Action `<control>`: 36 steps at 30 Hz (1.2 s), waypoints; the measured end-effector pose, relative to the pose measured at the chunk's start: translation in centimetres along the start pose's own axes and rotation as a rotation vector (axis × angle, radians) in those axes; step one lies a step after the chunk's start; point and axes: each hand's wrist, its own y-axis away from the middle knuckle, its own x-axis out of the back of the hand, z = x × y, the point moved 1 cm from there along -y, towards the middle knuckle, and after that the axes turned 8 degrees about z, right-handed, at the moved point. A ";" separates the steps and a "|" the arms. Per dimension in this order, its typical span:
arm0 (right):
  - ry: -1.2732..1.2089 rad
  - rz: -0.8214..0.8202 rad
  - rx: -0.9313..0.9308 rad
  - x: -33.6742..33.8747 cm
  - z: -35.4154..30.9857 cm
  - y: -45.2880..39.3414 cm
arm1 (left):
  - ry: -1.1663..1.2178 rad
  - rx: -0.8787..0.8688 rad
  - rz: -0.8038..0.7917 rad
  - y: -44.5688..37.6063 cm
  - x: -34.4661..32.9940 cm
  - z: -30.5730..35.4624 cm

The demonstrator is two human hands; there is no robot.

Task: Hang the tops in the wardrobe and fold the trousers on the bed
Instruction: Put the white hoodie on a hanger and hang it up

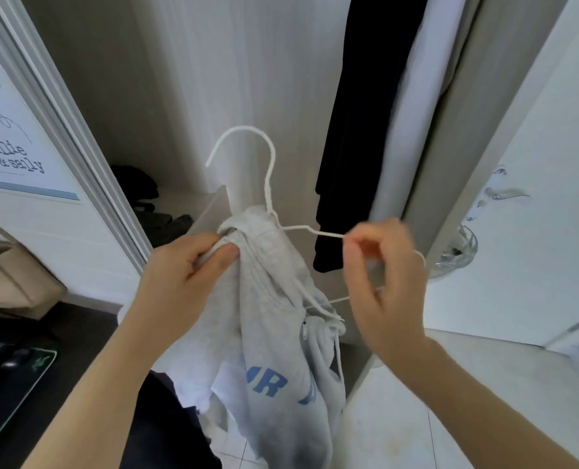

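While left hand (193, 262) grips grey hoodie (281, 333), right hand (376, 265) pinches white hanger (267, 184); open wardrobe (186, 96), white floor tiles (399, 418).

Pale wood-grain wardrobe (193, 79) stands open ahead, white door (535, 231) at right, white floor tiles (416, 418) near, dark floor (78, 333) left

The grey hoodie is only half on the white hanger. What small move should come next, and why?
Probably the right hand, which pinches the bare arm of the white hanger, should draw the hoodie's free shoulder over that arm. The left hand already grips the grey hoodie bunched on the other side, so the garment hangs lopsided.
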 end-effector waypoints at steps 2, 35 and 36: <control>0.027 -0.217 -0.100 -0.7 1.3 3.0 | 0.011 0.013 0.017 -0.4 0.4 0.1; 0.350 -1.325 -0.217 -7.5 9.3 10.7 | 0.096 0.255 0.207 2.4 5.4 -3.9; 0.392 -1.303 -0.172 -6.7 10.2 10.2 | 0.093 0.250 0.188 2.8 5.6 -4.1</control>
